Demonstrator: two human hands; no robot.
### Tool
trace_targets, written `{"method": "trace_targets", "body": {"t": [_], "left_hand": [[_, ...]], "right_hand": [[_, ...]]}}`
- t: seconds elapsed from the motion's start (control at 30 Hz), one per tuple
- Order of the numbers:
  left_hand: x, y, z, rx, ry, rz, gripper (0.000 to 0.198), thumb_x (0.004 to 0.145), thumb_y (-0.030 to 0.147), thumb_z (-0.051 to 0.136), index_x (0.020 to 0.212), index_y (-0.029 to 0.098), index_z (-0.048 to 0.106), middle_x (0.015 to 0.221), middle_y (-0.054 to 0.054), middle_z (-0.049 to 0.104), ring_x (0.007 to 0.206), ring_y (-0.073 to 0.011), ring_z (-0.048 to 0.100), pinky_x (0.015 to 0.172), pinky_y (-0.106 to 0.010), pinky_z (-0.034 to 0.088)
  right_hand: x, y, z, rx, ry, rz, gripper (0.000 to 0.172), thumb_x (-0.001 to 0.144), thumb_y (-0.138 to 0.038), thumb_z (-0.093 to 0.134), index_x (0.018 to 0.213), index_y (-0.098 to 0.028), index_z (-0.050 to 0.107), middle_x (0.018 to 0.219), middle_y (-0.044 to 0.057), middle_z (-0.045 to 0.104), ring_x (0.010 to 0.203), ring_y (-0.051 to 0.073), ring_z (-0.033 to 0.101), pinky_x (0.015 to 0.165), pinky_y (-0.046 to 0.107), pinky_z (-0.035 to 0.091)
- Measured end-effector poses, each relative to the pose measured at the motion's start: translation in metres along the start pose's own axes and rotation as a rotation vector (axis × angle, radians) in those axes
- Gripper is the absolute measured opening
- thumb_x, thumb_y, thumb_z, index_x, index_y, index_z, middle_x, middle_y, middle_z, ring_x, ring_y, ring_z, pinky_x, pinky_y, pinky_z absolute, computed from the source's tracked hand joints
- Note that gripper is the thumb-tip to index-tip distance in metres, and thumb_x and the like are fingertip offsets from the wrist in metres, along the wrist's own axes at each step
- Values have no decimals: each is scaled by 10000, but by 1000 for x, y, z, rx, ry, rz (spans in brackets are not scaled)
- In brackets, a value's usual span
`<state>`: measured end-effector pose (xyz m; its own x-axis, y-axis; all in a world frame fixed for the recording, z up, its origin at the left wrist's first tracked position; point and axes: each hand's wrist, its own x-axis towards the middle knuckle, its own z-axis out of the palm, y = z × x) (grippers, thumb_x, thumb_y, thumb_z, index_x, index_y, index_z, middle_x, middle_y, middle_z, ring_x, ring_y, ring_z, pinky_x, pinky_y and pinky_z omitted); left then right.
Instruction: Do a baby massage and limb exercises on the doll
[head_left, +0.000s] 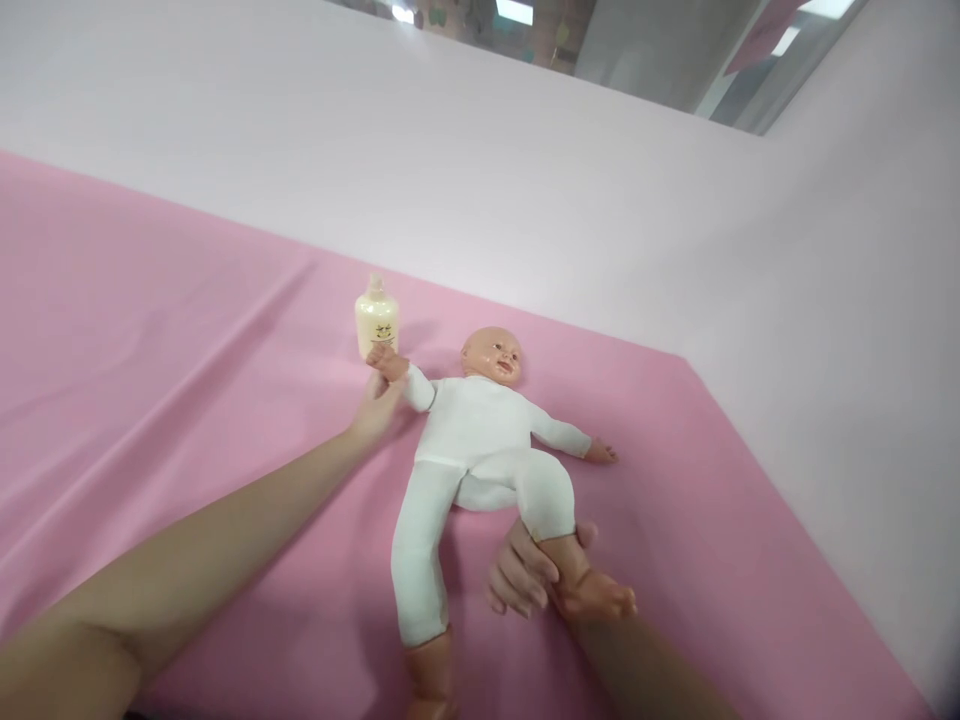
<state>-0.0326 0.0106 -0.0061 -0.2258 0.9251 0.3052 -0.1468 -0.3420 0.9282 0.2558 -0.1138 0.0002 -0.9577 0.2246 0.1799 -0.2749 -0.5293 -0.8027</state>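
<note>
A baby doll [480, 420] with a white cloth body lies on its back on the pink surface, its head toward the wall. My left hand [376, 405] grips the doll's arm near its hand, at the left of the body. Around the ankle of the doll's raised, bent leg, on the right, the fingers of my right hand [525, 572] are wrapped. The other leg is stretched toward the front edge of the view. Just behind the held doll hand stands a cream bottle [377, 318] with a printed face.
The pink cover [247, 420] has folds on the left and ends in a corner at the right. A pale wall [450, 180] rises behind and to the right, with a window or mirror [637, 60] at the top.
</note>
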Motion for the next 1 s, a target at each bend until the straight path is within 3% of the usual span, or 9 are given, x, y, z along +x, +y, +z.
{"method": "trace_targets", "body": {"t": [0.1,0.23,0.37,0.5,0.67,0.73,0.8,0.9,1.0], "left_hand": [[-16,11,7,110,-203,95,446,835,445,759,1203,212,658,1240,-118,694,1200,-297,634,1102,-484,463],[-27,20,12,458,-563,440,418,848,397,750,1246,278,699,1254,-102,712,1247,-314,596,1145,-509,391],[-26,21,12,570,-627,505,435,898,420,683,1314,292,670,1283,-107,707,1284,-320,580,1137,-500,394],[-25,21,11,574,-600,474,430,905,420,664,1310,276,661,1278,-106,706,1279,-319,584,1147,-500,387],[-23,17,11,422,-410,312,448,880,436,707,1278,240,643,1283,-115,683,1232,-311,606,1142,-502,408],[-20,12,11,271,-260,178,507,887,469,702,1316,223,591,1332,-125,651,1276,-301,589,1160,-488,407],[-14,5,9,116,-107,76,547,905,497,680,1363,235,532,1408,-124,603,1350,-284,546,1184,-461,398],[0,-7,2,1,59,-5,505,928,514,645,1363,287,521,1491,-92,547,1427,-270,484,1180,-433,418],[12,-17,-6,-70,167,-127,489,939,545,605,1356,301,529,1413,-87,614,1330,-304,584,1061,-457,528]], "right_hand": [[14,3,5,224,153,-249,747,710,-980,465,672,-234,457,654,-31,497,630,145,496,784,348,503],[23,-7,16,389,478,-230,701,814,-899,460,656,-217,418,730,-20,465,701,146,491,775,311,465],[24,-15,18,390,621,-191,694,815,-895,465,661,-220,423,760,-6,461,726,163,462,785,337,434],[24,-12,19,333,585,-173,724,792,-933,429,683,-218,459,773,1,469,727,171,459,800,358,421],[17,4,16,252,393,-119,776,769,-967,383,781,-204,524,755,32,580,714,197,557,807,401,465],[11,14,10,258,223,-99,786,764,-953,430,862,-184,561,771,68,660,703,213,619,785,406,503],[8,25,2,314,-40,-65,760,782,-888,526,982,-159,593,853,123,734,720,237,692,729,384,537],[12,34,-10,365,-410,120,618,753,-612,798,1105,-142,606,1016,188,772,844,285,764,747,380,577],[24,31,-15,268,-549,363,558,634,-241,941,1083,-160,620,1016,159,781,973,287,771,875,376,569]]}}
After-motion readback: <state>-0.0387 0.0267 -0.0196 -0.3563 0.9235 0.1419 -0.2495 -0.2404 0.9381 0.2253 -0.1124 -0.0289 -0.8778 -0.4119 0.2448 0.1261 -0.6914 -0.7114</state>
